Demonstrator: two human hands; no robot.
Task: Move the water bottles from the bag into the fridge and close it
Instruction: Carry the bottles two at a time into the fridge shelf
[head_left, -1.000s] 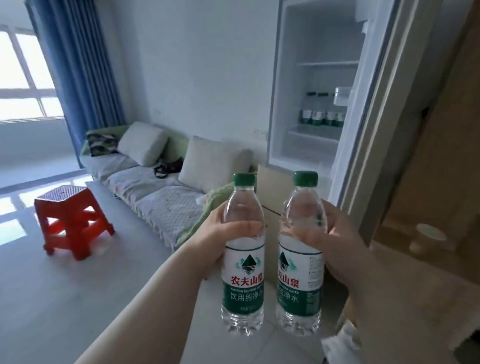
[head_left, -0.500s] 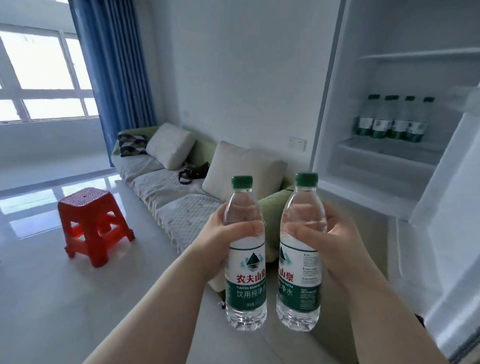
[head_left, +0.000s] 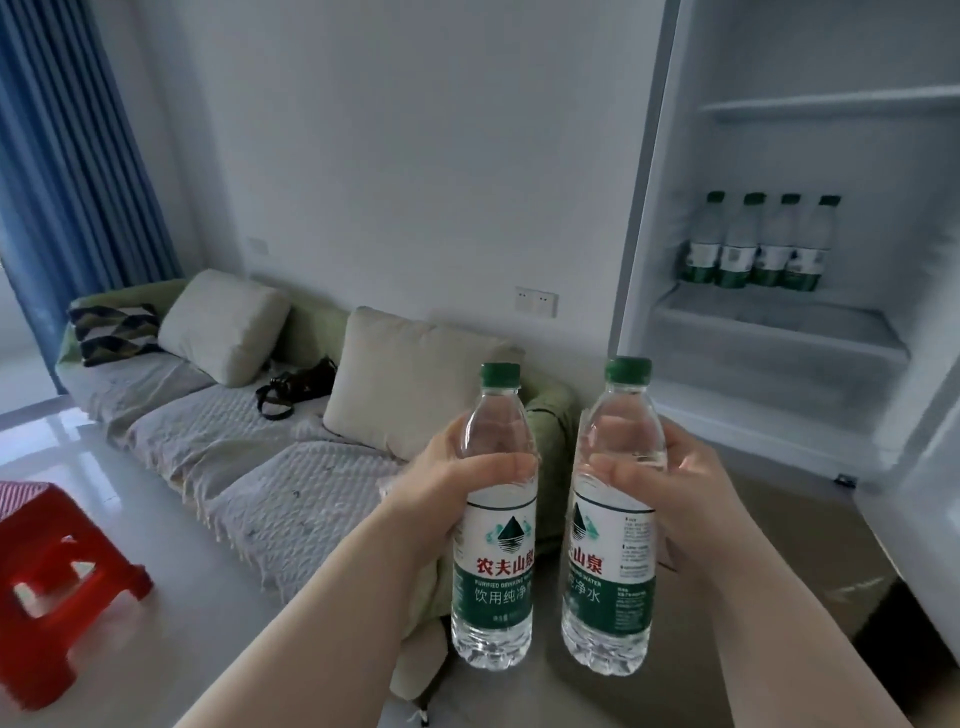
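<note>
My left hand (head_left: 441, 491) grips a clear water bottle (head_left: 496, 577) with a green cap and green-and-white label, held upright. My right hand (head_left: 685, 493) grips a second, matching water bottle (head_left: 613, 571) just to its right, also upright. Both bottles hang in front of me, below and left of the open fridge (head_left: 779, 364). Inside the fridge, several similar bottles (head_left: 758, 244) stand in a row at the back of a white shelf. The bag is not in view.
The open fridge door (head_left: 930, 499) stands at the right edge. A sofa (head_left: 249, 431) with pillows and a dark bag runs along the wall on the left. A red plastic stool (head_left: 57, 587) stands on the floor at lower left. Blue curtains (head_left: 67, 156) hang at far left.
The view has come closer to the fridge, which now looks larger with its shelf bottles nearer. Both hands keep the same grip on the two bottles.
</note>
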